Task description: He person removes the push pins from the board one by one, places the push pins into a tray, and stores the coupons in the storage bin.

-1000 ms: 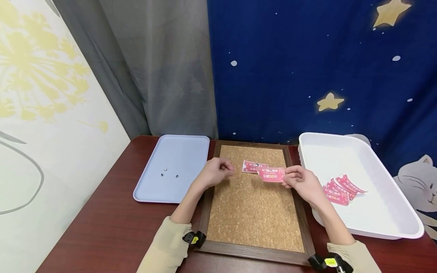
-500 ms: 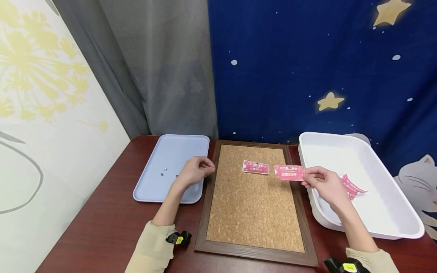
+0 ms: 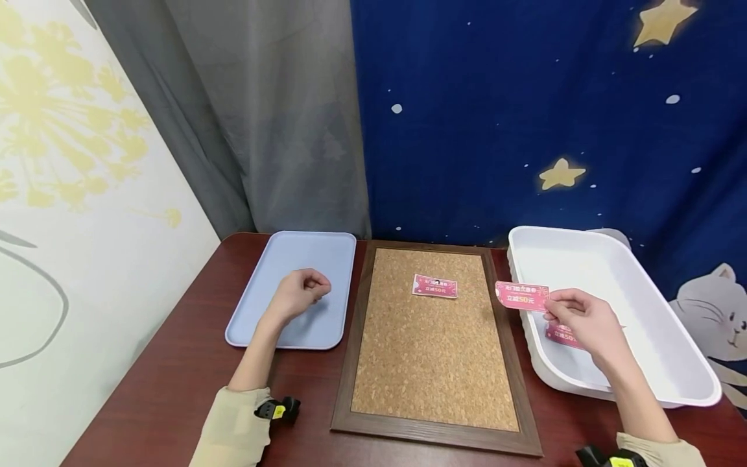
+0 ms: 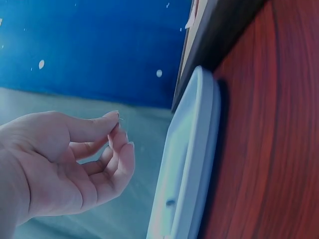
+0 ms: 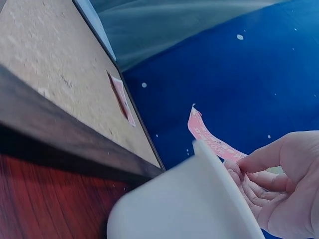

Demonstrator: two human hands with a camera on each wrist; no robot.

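Note:
My left hand [image 3: 297, 295] is over the blue tray [image 3: 309, 250], thumb and index fingertips together. A thin point sticks out from between them in the left wrist view, like that of a thumbtack [image 4: 120, 118]; its head is hidden. My right hand [image 3: 583, 318] pinches a pink coupon [image 3: 521, 296] by its right end, above the left rim of the white bin [image 3: 659, 363]. In the right wrist view the held coupon [image 5: 214, 142] bends in a curve. Another coupon [image 3: 428, 292] lies on the cork board [image 3: 432, 363], with a small dark spot at its top edge.
More pink coupons [image 3: 563, 334] lie in the bin, partly behind my right hand. One small dark piece [image 4: 171, 202] shows in the tray. The board's brown wooden frame [image 3: 438, 438] lies between tray and bin. Curtains [image 3: 467, 130] hang behind the table.
My left hand has moved left from over the board to over the tray. My right hand has carried the coupon right, from the board toward the bin. The coupon on the board stays put.

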